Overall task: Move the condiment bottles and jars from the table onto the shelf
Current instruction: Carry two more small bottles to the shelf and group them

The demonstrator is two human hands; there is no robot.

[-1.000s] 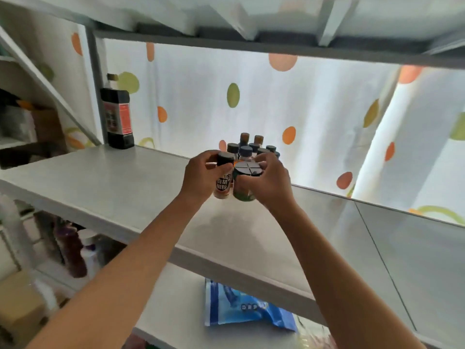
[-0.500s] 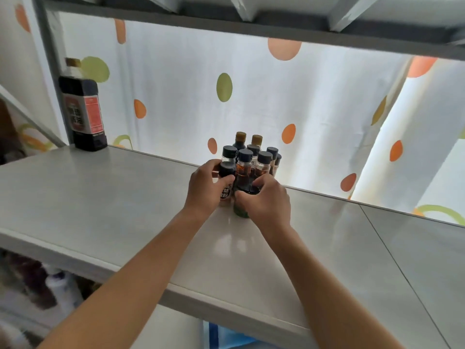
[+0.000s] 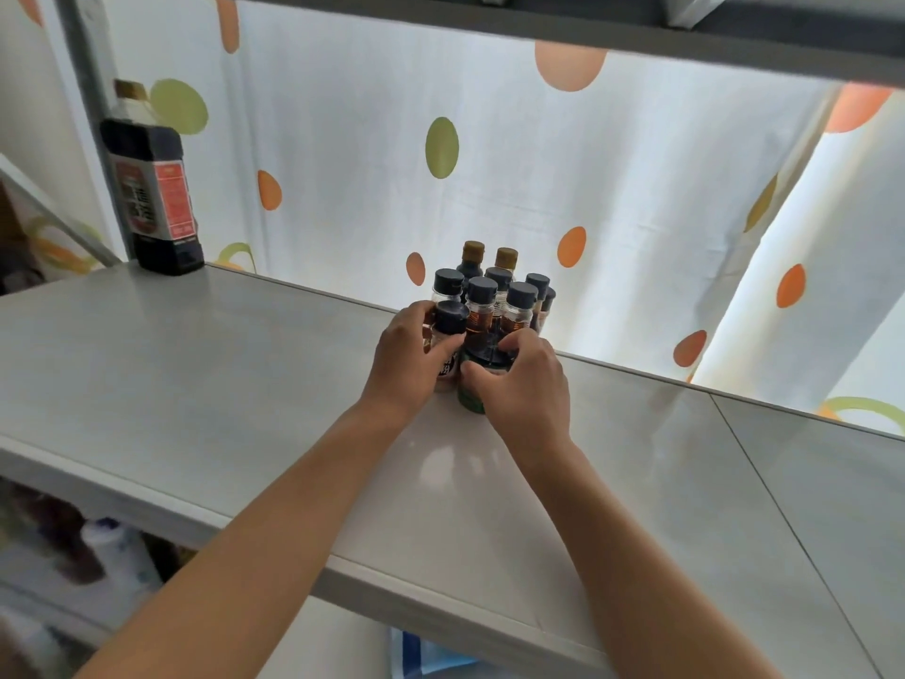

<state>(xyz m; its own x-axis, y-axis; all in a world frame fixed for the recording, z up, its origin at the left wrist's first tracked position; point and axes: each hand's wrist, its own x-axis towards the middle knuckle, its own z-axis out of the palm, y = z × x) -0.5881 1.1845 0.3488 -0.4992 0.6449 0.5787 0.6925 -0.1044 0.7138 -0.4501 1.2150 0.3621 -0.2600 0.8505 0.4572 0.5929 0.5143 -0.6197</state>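
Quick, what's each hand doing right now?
Left hand: closed around a small spice bottle.
Right hand: closed around a green jar.

Labels on the dark bottle [image 3: 155, 188] seem too blurred to read.

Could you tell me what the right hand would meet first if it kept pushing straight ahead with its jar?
Most likely the right hand, holding the green jar, would meet the cluster of dark-capped bottles just behind; depth is unclear.
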